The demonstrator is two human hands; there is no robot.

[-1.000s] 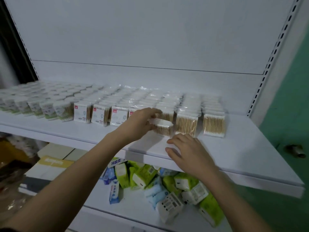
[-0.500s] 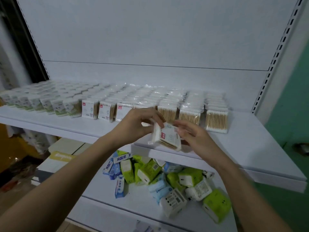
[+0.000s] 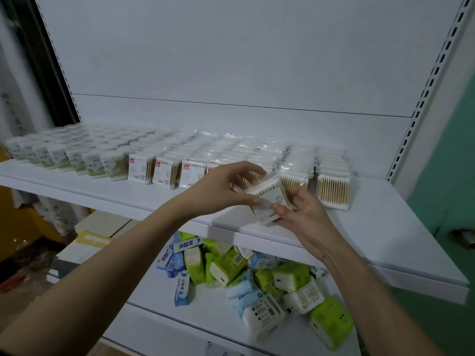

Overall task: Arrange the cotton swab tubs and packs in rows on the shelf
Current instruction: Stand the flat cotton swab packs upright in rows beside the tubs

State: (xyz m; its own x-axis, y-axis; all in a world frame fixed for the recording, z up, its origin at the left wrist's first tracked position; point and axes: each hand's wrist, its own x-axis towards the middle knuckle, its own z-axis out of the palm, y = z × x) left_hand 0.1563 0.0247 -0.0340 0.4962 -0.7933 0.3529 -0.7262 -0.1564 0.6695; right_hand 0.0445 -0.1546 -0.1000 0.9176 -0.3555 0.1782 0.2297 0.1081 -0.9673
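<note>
Above the front edge of the white shelf (image 3: 385,227), both hands now hold one cotton swab pack (image 3: 268,201) clear of the rows. A second ago the left hand (image 3: 221,187) alone reached into the front row while the right hand (image 3: 304,214) lay flat at the shelf's edge; half a second ago the pack was already out and between both hands, its red-marked face toward the camera. Now it is turned and tilted, the row of white swab tips along its upper edge and a printed panel with fine text facing down and forward; that text is too small to read.

On the shelf's left end stand tubs (image 3: 77,160) with green and white labels, blurred beyond reading. Right of them, packs (image 3: 164,172) show white labels with a small red square in the upper left corner; the writing on them cannot be made out. Further right, packs (image 3: 332,190) turn their bare wooden sticks to the front. On the lower shelf (image 3: 205,319) lies a loose heap of green tissue packs (image 3: 226,265) and blue ones, and a blue and white toothpaste box (image 3: 186,244) printed "冷酸灵".

The left hand pinches the pack's near left corner between thumb and curled fingers. The right hand cups it from below and the right, thumb pressed on the printed panel. Each hand is partly closed on the pack, which sits just in front of the gap in the front row.
</note>
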